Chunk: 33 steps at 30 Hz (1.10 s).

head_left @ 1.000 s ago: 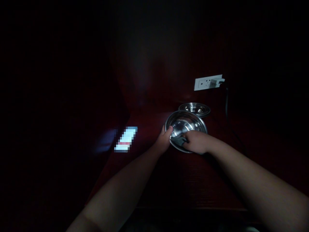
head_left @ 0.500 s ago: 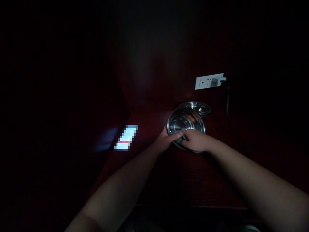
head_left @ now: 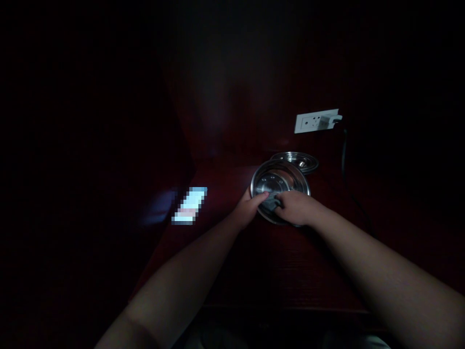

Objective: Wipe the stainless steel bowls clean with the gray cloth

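Observation:
A shiny steel bowl is tilted toward me over the dark red table. My left hand grips its left side, thumb over the rim and the other fingers hidden behind the wall. Inside the near part of the bowl, my right hand is closed on a dark grey-green cloth, pressed against the inner wall. The cloth lies bunched between the two hands, partly covered by the right fingers. Just behind the bowl sits another round steel dish, partly hidden by it.
On the table to the left lies a phone with a lit, pixelated screen. A white wall socket holds a plug, and its cord hangs at the right. The surroundings are very dark.
The bowl has tipped more toward me and turned slightly. My left thumb has reached further over the rim, then drawn back a little. My right hand has shifted slightly with the cloth.

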Available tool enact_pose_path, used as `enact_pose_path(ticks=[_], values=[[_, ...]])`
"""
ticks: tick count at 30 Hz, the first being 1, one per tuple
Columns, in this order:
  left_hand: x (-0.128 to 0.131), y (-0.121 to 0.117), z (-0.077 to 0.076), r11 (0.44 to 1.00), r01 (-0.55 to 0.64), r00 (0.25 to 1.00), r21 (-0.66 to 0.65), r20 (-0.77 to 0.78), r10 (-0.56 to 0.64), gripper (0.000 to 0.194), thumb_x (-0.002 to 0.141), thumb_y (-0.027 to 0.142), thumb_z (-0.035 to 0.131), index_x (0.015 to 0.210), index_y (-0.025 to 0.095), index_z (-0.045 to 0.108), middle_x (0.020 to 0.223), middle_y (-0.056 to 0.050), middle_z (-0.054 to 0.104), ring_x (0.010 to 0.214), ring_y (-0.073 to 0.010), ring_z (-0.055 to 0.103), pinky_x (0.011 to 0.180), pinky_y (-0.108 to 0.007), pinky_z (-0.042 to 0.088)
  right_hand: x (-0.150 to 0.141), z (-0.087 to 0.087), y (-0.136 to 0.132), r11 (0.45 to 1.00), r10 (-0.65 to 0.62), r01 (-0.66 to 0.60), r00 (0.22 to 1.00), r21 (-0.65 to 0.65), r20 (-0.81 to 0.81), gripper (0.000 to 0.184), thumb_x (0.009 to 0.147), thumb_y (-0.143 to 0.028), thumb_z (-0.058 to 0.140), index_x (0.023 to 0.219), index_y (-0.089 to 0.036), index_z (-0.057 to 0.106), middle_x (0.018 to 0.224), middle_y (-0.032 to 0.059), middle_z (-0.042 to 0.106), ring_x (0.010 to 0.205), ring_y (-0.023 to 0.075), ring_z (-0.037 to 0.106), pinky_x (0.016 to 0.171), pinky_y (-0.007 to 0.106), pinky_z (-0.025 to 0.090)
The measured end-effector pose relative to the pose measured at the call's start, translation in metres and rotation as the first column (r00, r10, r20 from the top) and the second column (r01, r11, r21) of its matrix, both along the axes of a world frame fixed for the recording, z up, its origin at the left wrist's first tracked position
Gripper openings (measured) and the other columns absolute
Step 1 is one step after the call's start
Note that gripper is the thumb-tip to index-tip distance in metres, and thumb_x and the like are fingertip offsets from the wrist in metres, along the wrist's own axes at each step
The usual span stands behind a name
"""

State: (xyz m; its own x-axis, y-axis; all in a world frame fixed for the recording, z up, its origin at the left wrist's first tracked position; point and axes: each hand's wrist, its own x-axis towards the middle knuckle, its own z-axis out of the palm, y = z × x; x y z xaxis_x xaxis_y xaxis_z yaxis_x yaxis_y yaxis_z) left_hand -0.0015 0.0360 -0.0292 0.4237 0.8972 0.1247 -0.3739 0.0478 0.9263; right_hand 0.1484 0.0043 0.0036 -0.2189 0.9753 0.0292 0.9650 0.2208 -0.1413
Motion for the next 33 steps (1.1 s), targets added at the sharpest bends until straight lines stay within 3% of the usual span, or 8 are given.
enact_pose_path(ticks=[7,12,15,22,29,33], values=[[-0.0032,-0.0028,-0.0002,0.998,0.003,1.0,0.059,-0.005,-0.003,0.058,0.07,0.031,0.066,0.122,0.019,0.046,0.12,-0.01,0.057,0.109,-0.0244,0.053,0.095,-0.04,0.039,-0.0003,0.0,-0.0005,1.0,0.021,-0.021,1.0,0.015,-0.005,0.024,0.074,-0.031,0.05,0.084,-0.015,0.064,0.084,0.0142,0.066,0.075,0.0247,0.06,0.065,0.033,0.04],[-0.007,-0.006,0.0021,0.976,0.122,0.992,0.181,-0.061,-0.113,0.068,0.064,0.025,0.072,0.124,0.02,0.041,0.119,-0.011,0.056,0.109,-0.0237,0.052,0.096,-0.041,0.037,0.0008,-0.0035,0.0008,0.999,0.036,-0.034,0.996,0.026,-0.082,0.023,0.076,-0.032,0.049,0.081,-0.015,0.063,0.081,0.0115,0.066,0.072,0.0205,0.058,0.063,0.029,0.039],[-0.0073,-0.007,0.0033,0.964,0.12,0.991,0.237,-0.092,-0.1,0.07,0.064,0.023,0.072,0.125,0.02,0.038,0.12,-0.012,0.055,0.111,-0.024,0.05,0.097,-0.04,0.036,0.0011,-0.0046,-0.0002,0.996,0.079,-0.075,0.99,0.044,-0.115,0.022,0.076,-0.032,0.048,0.08,-0.016,0.062,0.082,0.0106,0.066,0.072,0.0194,0.058,0.063,0.028,0.039],[-0.0031,-0.0041,0.0005,0.993,0.02,0.994,0.118,-0.108,-0.007,0.06,0.069,0.026,0.066,0.124,0.019,0.043,0.112,-0.01,0.059,0.108,-0.0247,0.052,0.096,-0.042,0.036,-0.001,-0.0017,-0.0038,0.983,0.165,-0.177,0.964,-0.04,-0.209,0.017,0.074,-0.027,0.048,0.078,-0.017,0.061,0.073,0.0067,0.065,0.062,0.0152,0.055,0.058,0.026,0.038],[-0.0017,-0.0038,0.0015,0.995,0.004,0.999,0.095,-0.055,0.001,0.056,0.067,0.024,0.066,0.12,0.02,0.048,0.12,-0.009,0.057,0.114,-0.0258,0.049,0.098,-0.041,0.036,0.0036,-0.0035,0.0011,0.999,0.034,-0.034,0.998,-0.005,-0.043,0.021,0.073,-0.028,0.05,0.084,-0.016,0.064,0.081,0.0122,0.066,0.07,0.0204,0.058,0.061,0.029,0.039],[-0.0023,-0.003,0.0007,0.995,0.007,0.998,0.103,-0.063,-0.001,0.056,0.069,0.025,0.065,0.121,0.02,0.047,0.122,-0.009,0.055,0.117,-0.0268,0.046,0.099,-0.042,0.035,0.0043,-0.0033,0.0002,1.0,0.021,-0.021,1.0,0.023,0.006,0.021,0.073,-0.028,0.05,0.082,-0.015,0.064,0.08,0.0138,0.066,0.069,0.0218,0.058,0.06,0.03,0.038]])
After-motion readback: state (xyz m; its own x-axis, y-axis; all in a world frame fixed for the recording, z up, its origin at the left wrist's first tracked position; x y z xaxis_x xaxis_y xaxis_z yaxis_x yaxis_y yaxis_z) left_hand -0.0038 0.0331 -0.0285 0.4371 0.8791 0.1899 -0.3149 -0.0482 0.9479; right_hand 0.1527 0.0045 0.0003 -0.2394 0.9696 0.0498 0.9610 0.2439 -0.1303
